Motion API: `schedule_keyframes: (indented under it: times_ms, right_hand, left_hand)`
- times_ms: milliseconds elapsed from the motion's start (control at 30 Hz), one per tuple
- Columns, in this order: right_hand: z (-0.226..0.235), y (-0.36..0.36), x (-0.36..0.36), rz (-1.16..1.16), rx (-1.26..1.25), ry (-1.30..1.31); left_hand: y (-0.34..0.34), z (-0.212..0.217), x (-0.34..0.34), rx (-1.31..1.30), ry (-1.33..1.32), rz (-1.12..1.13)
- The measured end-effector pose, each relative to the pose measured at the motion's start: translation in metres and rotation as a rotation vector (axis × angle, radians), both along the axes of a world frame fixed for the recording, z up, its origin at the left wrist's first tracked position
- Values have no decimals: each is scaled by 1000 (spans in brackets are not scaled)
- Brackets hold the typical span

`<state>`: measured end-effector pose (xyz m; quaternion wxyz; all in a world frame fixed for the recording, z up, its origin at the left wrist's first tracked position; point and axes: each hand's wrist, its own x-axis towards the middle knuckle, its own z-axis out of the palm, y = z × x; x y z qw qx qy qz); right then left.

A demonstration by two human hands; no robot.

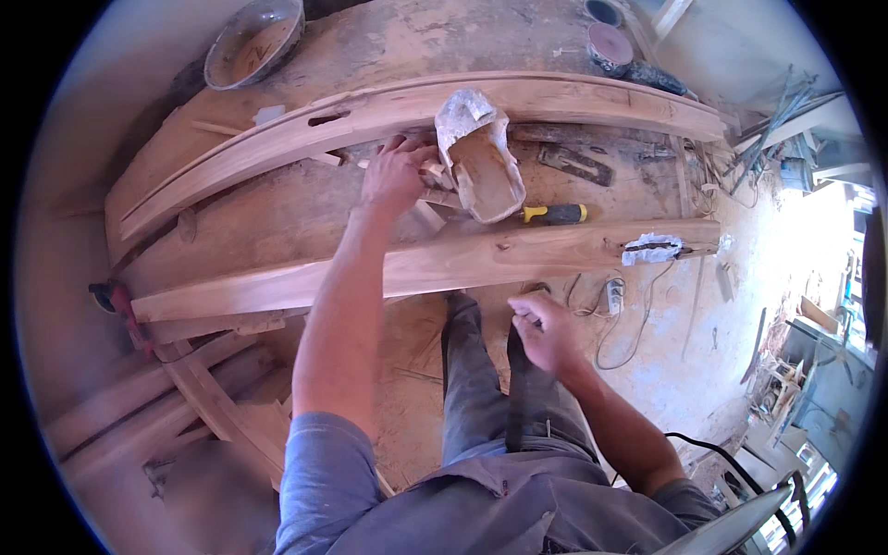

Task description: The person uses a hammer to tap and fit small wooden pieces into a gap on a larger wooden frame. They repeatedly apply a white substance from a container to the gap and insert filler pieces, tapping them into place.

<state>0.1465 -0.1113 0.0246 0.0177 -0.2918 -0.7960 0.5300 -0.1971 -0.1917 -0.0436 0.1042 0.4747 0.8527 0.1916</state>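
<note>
My left hand reaches over the bench between two long wooden beams, its fingers bent and somewhat apart over small wood offcuts. Just right of it stands a cut-open whitish plastic container with a brownish inside. It leans over the far beam, which is curved and has a slot. The near beam passes under my left forearm; a white patch surrounds a dark crack near its right end. In front of my legs, my right hand is closed, fingers curled with the thumb against them; anything inside is hidden.
A yellow-and-black handled tool lies right of the container, near a flat dark metal plate. Farther back are a grinder and a bowl. A red clamp-like tool sits at the left end. A power strip with cord lies on the floor.
</note>
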Motion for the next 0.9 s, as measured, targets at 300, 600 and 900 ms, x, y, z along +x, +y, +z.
schedule_keyframes:
  times_ms: [300, 600, 900]
  right_hand:
    - [13, -27, -27, 98, 47, 59]
    - [28, -16, -51, 14, -81, 136]
    - [19, -6, 18, 81, -7, 42]
  left_hand:
    - [-24, -6, -29, -254, 84, -98]
    - [-84, 57, 50, -45, -340, 421]
    - [-9, -4, 47, -105, 0, -129]
